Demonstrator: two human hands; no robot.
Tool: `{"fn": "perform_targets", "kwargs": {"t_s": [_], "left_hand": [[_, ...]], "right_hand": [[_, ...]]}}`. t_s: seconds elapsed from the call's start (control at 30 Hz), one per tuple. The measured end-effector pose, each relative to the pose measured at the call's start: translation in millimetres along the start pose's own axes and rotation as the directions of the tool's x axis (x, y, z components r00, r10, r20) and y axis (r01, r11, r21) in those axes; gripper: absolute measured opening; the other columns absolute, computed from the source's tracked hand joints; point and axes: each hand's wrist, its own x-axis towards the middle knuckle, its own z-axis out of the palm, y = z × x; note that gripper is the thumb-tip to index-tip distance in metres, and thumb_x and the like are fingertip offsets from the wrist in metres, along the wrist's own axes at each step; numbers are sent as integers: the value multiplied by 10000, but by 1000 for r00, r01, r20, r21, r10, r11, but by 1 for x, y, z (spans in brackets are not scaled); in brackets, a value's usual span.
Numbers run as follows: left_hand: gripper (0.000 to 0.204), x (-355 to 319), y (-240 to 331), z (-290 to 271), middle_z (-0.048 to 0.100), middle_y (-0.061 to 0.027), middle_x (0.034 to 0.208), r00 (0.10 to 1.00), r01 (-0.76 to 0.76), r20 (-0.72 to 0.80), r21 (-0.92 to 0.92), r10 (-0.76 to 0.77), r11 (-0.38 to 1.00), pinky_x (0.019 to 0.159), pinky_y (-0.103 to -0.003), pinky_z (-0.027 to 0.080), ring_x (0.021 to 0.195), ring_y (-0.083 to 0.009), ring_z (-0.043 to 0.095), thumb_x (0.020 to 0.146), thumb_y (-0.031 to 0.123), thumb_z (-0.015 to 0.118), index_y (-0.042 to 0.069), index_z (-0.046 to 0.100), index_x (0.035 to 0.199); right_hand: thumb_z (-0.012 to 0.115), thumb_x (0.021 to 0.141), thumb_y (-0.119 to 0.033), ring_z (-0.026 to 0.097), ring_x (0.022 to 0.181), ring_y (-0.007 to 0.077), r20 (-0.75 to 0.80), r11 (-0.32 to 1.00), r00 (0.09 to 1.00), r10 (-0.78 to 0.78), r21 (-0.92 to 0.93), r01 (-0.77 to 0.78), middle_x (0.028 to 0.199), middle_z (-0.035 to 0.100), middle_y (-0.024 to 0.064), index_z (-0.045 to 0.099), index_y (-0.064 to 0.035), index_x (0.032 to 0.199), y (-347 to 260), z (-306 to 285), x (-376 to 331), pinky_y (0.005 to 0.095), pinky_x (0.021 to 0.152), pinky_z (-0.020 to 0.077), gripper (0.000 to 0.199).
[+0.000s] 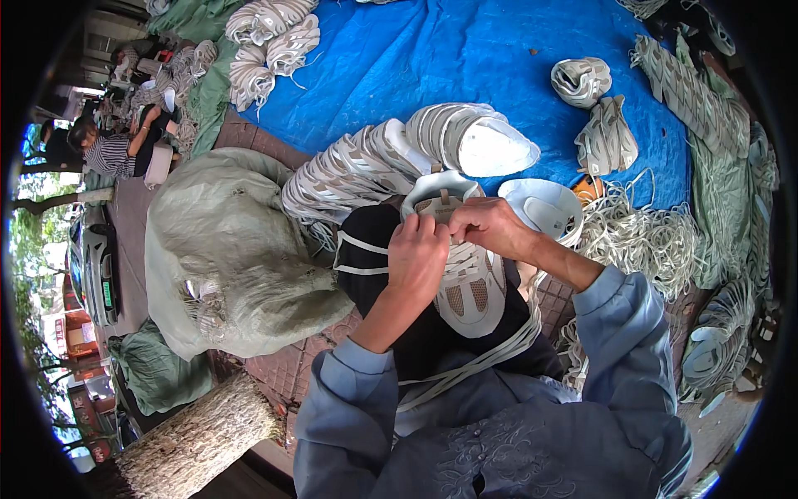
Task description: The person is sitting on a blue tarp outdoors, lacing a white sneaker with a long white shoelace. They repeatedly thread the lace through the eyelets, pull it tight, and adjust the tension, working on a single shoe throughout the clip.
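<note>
Across the dark-clothed lap (370,220) below my camera lies one shoe upper (478,312), its rounded toe toward the body and its open collar facing away. I count two hands on it, both near the top of the lacing. With the left hand (418,258) I have thumb and fingers drawn together, pinching the upper's edge; with the right hand (499,229) I pinch just beside it, the two nearly touching. Whether lace is caught as well I cannot tell, as the fingers hide it.

Beyond them I count two nested rows of uppers, one at left (353,175) and one ending in a white face (499,151). Two loose uppers (580,81) sit on one blue tarp (374,58), and one tangled heap of laces (640,237) lies to the right. One pale sack (237,216) bulges at left.

My upper is off-white and grey-beige, with tan mesh panels at the toe and white lace crossing its front. One white lace loop (363,269) sticks out left of the left hand, and several loose strands (482,363) run over the lap.
</note>
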Motion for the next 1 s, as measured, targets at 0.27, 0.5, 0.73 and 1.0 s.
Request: {"fn": "perform_targets", "kwargs": {"t_s": [0.27, 0.5, 0.73, 1.0], "left_hand": [[77, 7, 0, 2, 439, -43, 653, 972, -232, 4, 130, 233, 964, 620, -313, 351, 705, -186, 438, 591, 96, 573, 47, 545, 643], [83, 13, -2, -2, 475, -56, 657, 940, -324, 180, 205, 290, 923, 638, -310, 337, 714, -191, 441, 592, 80, 566, 33, 554, 659], [81, 22, -15, -14, 498, -58, 645, 888, -429, 295, 250, 354, 868, 644, -308, 335, 704, -184, 452, 619, 95, 565, 44, 570, 681], [115, 19, -17, -12, 535, -41, 657, 910, -370, 270, 188, 314, 910, 668, -317, 353, 750, -180, 476, 648, 96, 568, 41, 588, 748]], "right_hand": [[626, 668, 75, 546, 694, 66, -18, 897, 959, 283, 358, -259, 713, 583, 6, 589, -29, 774, 4, 1, -6, 210, 633, 447, 153], [632, 644, 78, 551, 704, 85, -74, 872, 922, 381, 360, -332, 769, 586, 23, 599, -37, 815, -3, -3, -9, 215, 634, 452, 208], [636, 617, -1, 592, 733, 260, -77, 965, 992, -96, -251, 74, 806, 599, 87, 588, -61, 891, -6, -12, -7, 339, 637, 486, 285], [598, 633, -12, 584, 661, 260, 102, 941, 993, 55, -337, -17, 700, 571, 85, 564, -55, 804, -9, -8, 8, 346, 582, 464, 180]]}}
